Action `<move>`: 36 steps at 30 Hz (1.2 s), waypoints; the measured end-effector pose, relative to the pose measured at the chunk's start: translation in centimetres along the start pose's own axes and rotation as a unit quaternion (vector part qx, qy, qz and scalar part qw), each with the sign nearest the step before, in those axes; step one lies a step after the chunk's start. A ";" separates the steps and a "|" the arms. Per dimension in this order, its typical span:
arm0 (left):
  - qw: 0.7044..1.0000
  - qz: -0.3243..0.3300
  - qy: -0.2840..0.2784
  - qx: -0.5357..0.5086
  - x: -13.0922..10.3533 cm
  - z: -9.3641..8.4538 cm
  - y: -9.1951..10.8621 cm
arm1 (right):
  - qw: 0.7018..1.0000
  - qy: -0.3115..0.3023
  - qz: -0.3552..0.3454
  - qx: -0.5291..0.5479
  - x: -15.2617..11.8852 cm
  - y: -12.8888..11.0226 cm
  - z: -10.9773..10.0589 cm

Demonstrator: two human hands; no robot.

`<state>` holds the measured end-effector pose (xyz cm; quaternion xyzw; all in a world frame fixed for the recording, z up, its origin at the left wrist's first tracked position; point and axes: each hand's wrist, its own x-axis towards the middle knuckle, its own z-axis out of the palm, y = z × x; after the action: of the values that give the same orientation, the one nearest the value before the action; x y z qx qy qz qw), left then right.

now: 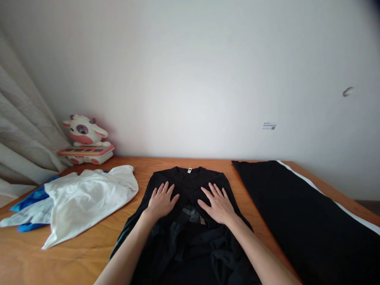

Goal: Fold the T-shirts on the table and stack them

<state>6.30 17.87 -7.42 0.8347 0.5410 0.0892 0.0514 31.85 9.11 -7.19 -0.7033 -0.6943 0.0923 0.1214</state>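
Note:
A black long-sleeved shirt (190, 184) lies in front of me, its collar with a small white label at the far end. Its sleeves are folded inward over the body, and a patch of print shows between them. The near part is bunched up in loose folds. My left hand (162, 202) lies flat on the left side of the shirt, fingers spread. On the right side, my right hand (218, 204) also rests flat with its fingers apart. Neither hand grips the cloth.
Black trousers (297, 209) with a white side stripe lie on the right of the wooden table (118, 245). White clothing (92, 198) over blue cloth (35, 198) lies at left. Behind it stands a cow-shaped toy keyboard (86, 142), near a curtain (23, 130) and the wall (196, 79).

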 end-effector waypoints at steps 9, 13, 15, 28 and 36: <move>0.999 0.016 -0.025 0.016 -0.4 0.3 -1.9 | 1.000 -0.018 0.023 -0.009 1.4 1.1 -0.2; 0.999 0.027 0.038 0.016 0.5 0.9 -1.7 | 0.999 -0.016 0.038 -0.023 2.5 1.8 -0.1; 0.999 0.028 0.042 0.011 0.8 1.0 -1.7 | 0.999 -0.013 0.042 -0.026 3.1 2.2 0.2; 0.972 -0.155 0.169 -0.050 1.8 -0.7 -7.1 | 0.939 0.215 0.264 -0.057 2.4 4.5 -0.4; 0.968 -0.208 0.121 -0.066 4.3 -1.2 -7.7 | 0.947 0.155 0.277 -0.047 3.5 5.5 -1.4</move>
<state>0.87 24.95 -7.30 0.6815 0.6979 0.2126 0.0574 37.55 12.48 -7.39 -0.8786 -0.4478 -0.0206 0.1644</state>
